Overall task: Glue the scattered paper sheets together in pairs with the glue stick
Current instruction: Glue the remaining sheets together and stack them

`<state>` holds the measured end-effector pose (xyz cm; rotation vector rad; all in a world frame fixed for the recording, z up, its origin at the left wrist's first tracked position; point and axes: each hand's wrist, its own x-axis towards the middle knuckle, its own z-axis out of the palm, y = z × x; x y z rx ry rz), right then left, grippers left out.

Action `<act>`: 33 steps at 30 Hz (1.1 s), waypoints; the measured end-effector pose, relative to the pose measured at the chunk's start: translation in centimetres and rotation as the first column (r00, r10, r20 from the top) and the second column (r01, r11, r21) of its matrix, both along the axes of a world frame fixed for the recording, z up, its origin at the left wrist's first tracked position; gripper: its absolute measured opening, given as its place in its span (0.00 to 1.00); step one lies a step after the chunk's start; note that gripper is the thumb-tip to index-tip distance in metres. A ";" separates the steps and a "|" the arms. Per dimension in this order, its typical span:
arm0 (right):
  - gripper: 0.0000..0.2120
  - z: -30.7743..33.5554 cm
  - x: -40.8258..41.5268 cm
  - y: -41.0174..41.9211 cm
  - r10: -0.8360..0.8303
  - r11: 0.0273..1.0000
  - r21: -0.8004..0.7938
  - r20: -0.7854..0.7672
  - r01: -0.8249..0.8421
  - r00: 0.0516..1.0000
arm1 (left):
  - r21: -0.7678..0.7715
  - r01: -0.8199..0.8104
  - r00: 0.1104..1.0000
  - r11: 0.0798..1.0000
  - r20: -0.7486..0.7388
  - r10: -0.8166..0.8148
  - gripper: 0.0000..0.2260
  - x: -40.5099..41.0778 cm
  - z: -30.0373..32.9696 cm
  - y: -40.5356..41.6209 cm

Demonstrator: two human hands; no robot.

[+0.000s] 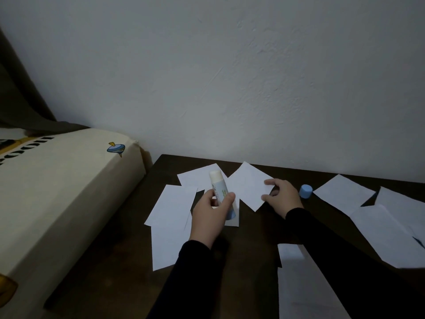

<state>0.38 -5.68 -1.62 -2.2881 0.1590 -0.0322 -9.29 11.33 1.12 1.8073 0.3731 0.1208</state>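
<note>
Holding the glue stick (220, 192) up off the worktop (259, 226), the left hand (212, 211) had its fingers curled tight round the tube, with the white glue end pointing up and away. The right hand (281, 195) pinched the near corner of a white sheet (248, 186), thumb and fingers closed on its edge, and that sheet looked a little lifted there (hard to be sure in such dim light). Just beside the right hand stood the blue cap (305, 191), off the stick. More paper sheets (170, 208) lay in a messy bunch under and left of the hands, some on top of each other, and others (345, 194) lay apart on the right side. A big cream box (69, 192) sat to the left of the worktop.

Things could go wrong from there. The sheets under the hands overlapped, so glue could smear onto a sheet that was not part of the pair. The pinched sheet was thin and could crease or slide if pressed one-handed. With the cap off, the glue could dry out.
</note>
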 end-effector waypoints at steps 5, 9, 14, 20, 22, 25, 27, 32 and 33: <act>0.28 1.2 -2.3 -3.7 -0.003 0.979 0.205 0.032 -0.004 0.999 | -0.015 0.027 1.000 1.000 -0.001 -0.027 0.22 0.1 0.8 -1.9; 0.26 1.9 -4.4 -7.4 -0.020 0.982 0.190 0.033 0.013 0.999 | -0.041 0.066 0.998 0.997 0.000 -0.066 0.23 0.3 1.5 -4.0; 0.17 2.2 -6.9 -12.0 -0.072 0.992 0.100 -0.013 0.073 0.997 | -0.047 0.133 0.990 0.990 -0.040 -0.135 0.24 0.1 1.5 -7.1; 0.14 1.5 -8.9 -15.2 -0.120 0.990 0.075 -0.006 0.120 0.993 | 0.069 0.214 0.972 0.974 -0.118 -0.205 0.22 -0.2 0.5 -9.4; 0.13 1.2 -8.8 -15.4 -0.133 0.986 0.097 -0.001 0.132 0.991 | 0.100 0.263 0.953 0.960 -0.185 -0.242 0.19 -0.3 0.2 -10.1; 0.14 0.4 -8.6 -15.4 -0.151 0.982 0.114 -0.003 0.150 0.989 | 0.205 0.415 0.892 0.886 -0.285 -0.351 0.19 -0.8 -0.8 -10.7; 0.15 -0.2 -8.5 -15.2 -0.170 0.978 0.123 -0.004 0.170 0.985 | 0.319 0.503 0.856 0.803 -0.316 -0.410 0.21 -0.9 -1.6 -10.7; 0.18 -1.0 -8.2 -15.6 -0.165 0.978 0.135 0.030 0.159 0.986 | 0.405 0.576 0.815 0.711 -0.360 -0.455 0.30 -0.5 -2.2 -10.9; 0.18 -1.0 -8.1 -15.7 -0.157 0.979 0.137 0.037 0.151 0.987 | 0.411 0.582 0.811 0.702 -0.361 -0.461 0.29 -0.4 -2.2 -10.9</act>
